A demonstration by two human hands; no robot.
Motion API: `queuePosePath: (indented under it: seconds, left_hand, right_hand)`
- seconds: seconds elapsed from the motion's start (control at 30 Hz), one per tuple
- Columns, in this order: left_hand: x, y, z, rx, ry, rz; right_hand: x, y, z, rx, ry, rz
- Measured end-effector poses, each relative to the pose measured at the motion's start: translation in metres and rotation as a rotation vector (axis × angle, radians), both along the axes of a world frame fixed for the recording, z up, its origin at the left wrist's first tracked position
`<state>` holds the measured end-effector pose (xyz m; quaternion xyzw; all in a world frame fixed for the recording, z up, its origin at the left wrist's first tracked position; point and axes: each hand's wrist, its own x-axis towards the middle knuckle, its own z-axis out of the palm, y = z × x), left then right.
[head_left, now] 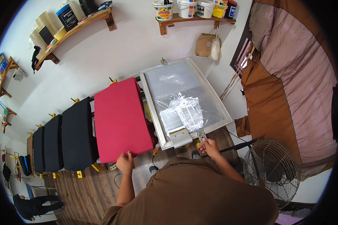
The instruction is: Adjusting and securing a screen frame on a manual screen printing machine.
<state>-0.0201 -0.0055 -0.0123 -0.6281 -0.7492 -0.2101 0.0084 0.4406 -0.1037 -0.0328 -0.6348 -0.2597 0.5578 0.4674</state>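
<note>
Red fabric (120,116) is stretched smoothly over a flat board in front of me. My left hand (124,163) is at its near edge, with curled fingers closed on the cloth. To the right, a printing screen (186,80) in a pale frame lies tilted, its mesh smeared with white ink (189,110) in the nearer half. A squeegee with a metal holder (181,138) rests at the screen's near end. Beside it, my right hand (209,147) is closed around a small metal clamp (202,135) on the near frame edge.
Several black-covered boards (77,135) stand in a row at left. A large fan (272,170) is close on my right, beside a brown-and-pink hanging cloth (285,75). Wall shelves (195,23) hold tubs of ink. A person in dark clothes (35,205) is at far left.
</note>
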Motion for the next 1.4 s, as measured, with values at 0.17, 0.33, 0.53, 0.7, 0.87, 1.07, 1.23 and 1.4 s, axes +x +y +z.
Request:
queuePosePath:
  seconds: [0.17,0.33,0.53,0.7,0.87,1.07,1.23,1.4]
  left_hand:
    - [-0.0014,0.0009,-0.0051,-0.004,-0.011,0.020]
    - [-0.0026,0.0007,-0.0077,0.010,-0.006,0.018]
    - [-0.0036,0.0015,-0.0079,0.006,-0.010,0.019]
    - [-0.0024,0.0016,-0.0070,-0.008,-0.025,0.024]
    - [-0.0033,0.0015,-0.0071,-0.013,-0.009,0.012]
    - [-0.0028,0.0015,-0.0056,-0.028,-0.004,0.009]
    - [-0.0003,0.0002,-0.0015,-0.025,-0.007,0.014]
    - [-0.0033,0.0010,-0.0049,-0.032,-0.021,0.029]
  right_hand:
    - [-0.0036,-0.0008,-0.0028,0.002,-0.034,-0.070]
    - [-0.0042,-0.0006,0.0043,-0.005,-0.031,-0.064]
    - [-0.0043,0.0003,0.0070,-0.019,-0.034,-0.048]
    - [-0.0037,-0.0002,0.0052,-0.024,-0.044,-0.051]
    - [-0.0049,-0.0007,0.0045,0.015,-0.052,-0.071]
    - [-0.0029,-0.0003,0.0061,-0.025,-0.075,-0.041]
    - [-0.0027,-0.0004,0.0056,-0.016,-0.077,-0.043]
    - [-0.0028,0.0000,0.0064,-0.019,-0.096,-0.041]
